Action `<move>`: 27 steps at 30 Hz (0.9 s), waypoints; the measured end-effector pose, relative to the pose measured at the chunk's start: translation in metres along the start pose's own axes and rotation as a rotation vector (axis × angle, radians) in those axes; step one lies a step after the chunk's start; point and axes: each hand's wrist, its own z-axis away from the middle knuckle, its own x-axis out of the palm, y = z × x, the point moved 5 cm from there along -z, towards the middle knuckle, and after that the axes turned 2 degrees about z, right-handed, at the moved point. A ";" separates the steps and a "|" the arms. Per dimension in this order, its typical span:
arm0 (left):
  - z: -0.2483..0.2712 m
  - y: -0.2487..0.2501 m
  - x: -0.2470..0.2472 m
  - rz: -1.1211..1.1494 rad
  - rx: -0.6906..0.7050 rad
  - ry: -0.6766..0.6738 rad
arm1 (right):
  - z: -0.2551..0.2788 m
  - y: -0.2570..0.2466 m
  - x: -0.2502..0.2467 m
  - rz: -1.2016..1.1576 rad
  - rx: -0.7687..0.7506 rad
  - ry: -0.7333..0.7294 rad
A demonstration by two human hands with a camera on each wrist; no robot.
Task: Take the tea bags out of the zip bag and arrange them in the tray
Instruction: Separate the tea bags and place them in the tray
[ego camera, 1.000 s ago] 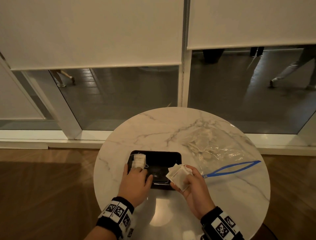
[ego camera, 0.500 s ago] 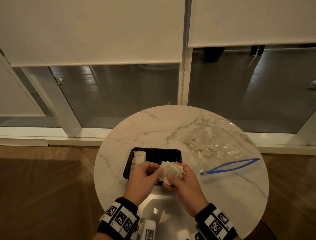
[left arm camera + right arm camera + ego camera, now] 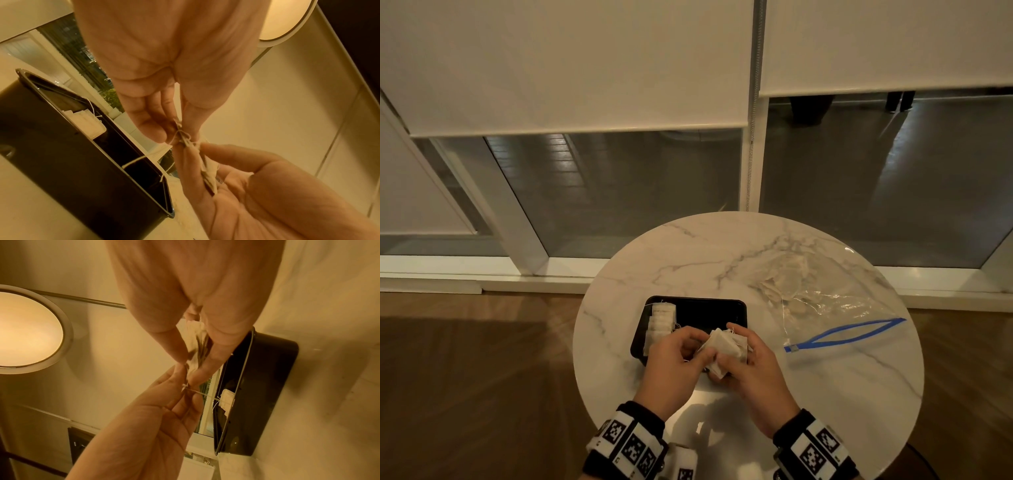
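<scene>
Tea bags, feather-light and limp, shared between your two hands above the tray.

Your right hand [image 3: 751, 363] grasps a small stack of tea bags [image 3: 722, 349] between thumb and fingers; your left hand [image 3: 674, 359] pinches the stack's near edge, likely to peel one off. Expect thin, soft paper that creases and could tear, with loose strings that snag; take each by a flat edge, gently. A row of bags [image 3: 662, 318] already sits at the left end of the glossy black tray [image 3: 722, 306]. More remain in the crinkly clear zip bag [image 3: 825, 301] on the marble table [image 3: 688, 260].
</scene>
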 end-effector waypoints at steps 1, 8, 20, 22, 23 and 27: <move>-0.001 -0.001 -0.001 -0.007 -0.009 0.004 | -0.001 0.002 0.000 -0.002 0.012 -0.011; 0.000 -0.007 -0.006 0.055 -0.054 0.069 | -0.002 0.001 0.001 -0.006 0.003 -0.018; 0.002 -0.011 -0.016 0.131 -0.025 0.169 | -0.001 0.004 -0.005 -0.005 -0.013 0.054; -0.001 -0.014 -0.025 0.089 -0.011 0.203 | -0.001 0.003 -0.006 -0.017 -0.013 0.061; -0.002 -0.014 -0.030 0.085 -0.003 0.224 | -0.001 0.003 -0.008 -0.021 -0.011 0.063; -0.016 -0.008 -0.063 -0.099 0.042 0.299 | -0.001 0.004 -0.016 -0.007 0.003 0.080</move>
